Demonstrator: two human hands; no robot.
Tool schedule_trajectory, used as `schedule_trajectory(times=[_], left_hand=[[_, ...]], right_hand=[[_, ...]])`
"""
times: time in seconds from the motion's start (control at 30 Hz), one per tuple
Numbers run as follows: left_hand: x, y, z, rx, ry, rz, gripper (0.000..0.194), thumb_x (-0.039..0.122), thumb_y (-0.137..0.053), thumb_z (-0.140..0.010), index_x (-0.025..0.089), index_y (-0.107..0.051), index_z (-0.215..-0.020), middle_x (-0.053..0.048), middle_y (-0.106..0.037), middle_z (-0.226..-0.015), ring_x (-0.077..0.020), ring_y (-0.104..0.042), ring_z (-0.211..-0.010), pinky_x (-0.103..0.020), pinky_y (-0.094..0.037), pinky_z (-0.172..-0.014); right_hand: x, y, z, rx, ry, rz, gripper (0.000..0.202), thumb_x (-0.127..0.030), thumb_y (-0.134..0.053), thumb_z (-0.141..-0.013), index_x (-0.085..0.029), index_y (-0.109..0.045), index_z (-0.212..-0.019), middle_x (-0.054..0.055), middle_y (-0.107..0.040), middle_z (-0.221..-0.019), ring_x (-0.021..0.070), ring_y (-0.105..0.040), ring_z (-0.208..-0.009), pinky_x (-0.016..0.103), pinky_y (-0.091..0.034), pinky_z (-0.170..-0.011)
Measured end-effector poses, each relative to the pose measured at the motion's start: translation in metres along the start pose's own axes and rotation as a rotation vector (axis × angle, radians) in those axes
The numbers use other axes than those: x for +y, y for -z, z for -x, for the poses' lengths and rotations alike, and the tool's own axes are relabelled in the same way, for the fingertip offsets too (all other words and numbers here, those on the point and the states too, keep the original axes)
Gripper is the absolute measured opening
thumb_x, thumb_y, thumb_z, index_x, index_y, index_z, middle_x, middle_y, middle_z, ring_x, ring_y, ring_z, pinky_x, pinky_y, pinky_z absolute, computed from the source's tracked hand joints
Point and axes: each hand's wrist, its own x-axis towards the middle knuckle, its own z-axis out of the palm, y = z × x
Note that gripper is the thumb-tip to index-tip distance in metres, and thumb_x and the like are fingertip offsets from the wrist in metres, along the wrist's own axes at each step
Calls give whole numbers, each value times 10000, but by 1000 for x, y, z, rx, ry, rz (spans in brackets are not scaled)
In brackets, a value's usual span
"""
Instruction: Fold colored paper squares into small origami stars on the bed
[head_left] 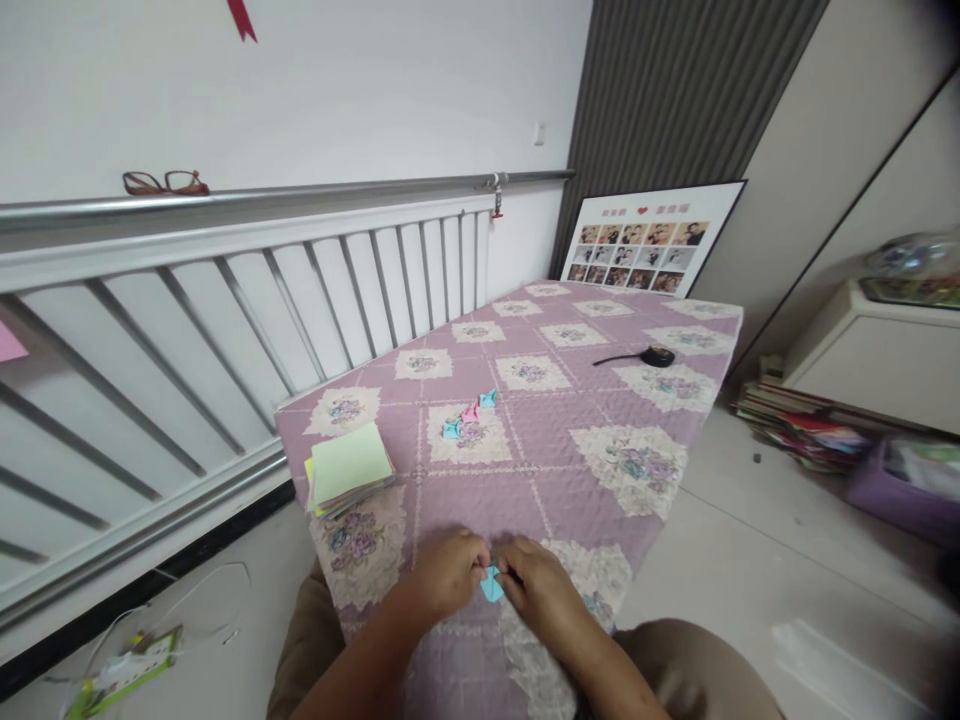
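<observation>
A small piece of folded light-blue paper [491,584] is pinched between my two hands, low over the near part of the table. My left hand [452,570] grips its left edge with fingers curled in. On the opposite edge, my right hand [538,580] is closed with thumb and fingertips on the paper. Farther up the cloth sit small folded paper pieces: a blue one [451,429], a pink one [470,411] and another blue one [487,398]. To the left lies a stack of square paper sheets [350,466], pale green on top.
A purple floral tablecloth [525,505] covers the table. A black object with a strap [658,356] lies at the far right. A white radiator [300,290] runs along the left side, glasses [165,183] resting above it. A photo board [649,240] leans behind the table.
</observation>
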Motion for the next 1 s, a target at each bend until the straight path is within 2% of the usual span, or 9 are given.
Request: schedule_trajectory(times=[0.27, 0.47, 0.77, 1.0], left_hand=[[1, -8, 7, 39, -44, -119, 148, 166, -469, -840, 217, -599, -889, -27, -586, -931, -168, -533, -856, -261, -363, -713], [5, -9, 13, 43, -54, -217, 217, 231, -402, -919, 211, -612, -873, -44, -588, -922, -175, -532, -799, -276, -369, -690], [-9, -25, 14, 43, -90, -335, 180, 247, -470, -906, 207, -642, -869, -56, -608, -925, -208, -535, -846, -285, -347, -683], [-9, -24, 21, 54, -134, -348, 195, 283, -454, -935, 251, -643, -972, -25, -609, -953, -192, -527, -875, -278, -332, -703]], right_hand=[[-1, -3, 3, 10, 45, 39, 124, -99, -508, -778, -208, -543, -728, 4, -590, -742, 165, -542, -752, 274, -379, -698], [-4, -5, 8, 30, 86, 94, 168, -97, -460, -829, -197, -556, -734, 30, -582, -748, 180, -532, -755, 298, -389, -706], [-8, -1, 15, -8, 170, 162, 183, -129, -477, -877, -204, -586, -750, 24, -588, -777, 177, -519, -758, 290, -392, -705], [-11, -3, 23, -32, 153, 226, 206, -114, -453, -901, -212, -628, -852, 30, -612, -841, 184, -537, -817, 295, -415, -749]])
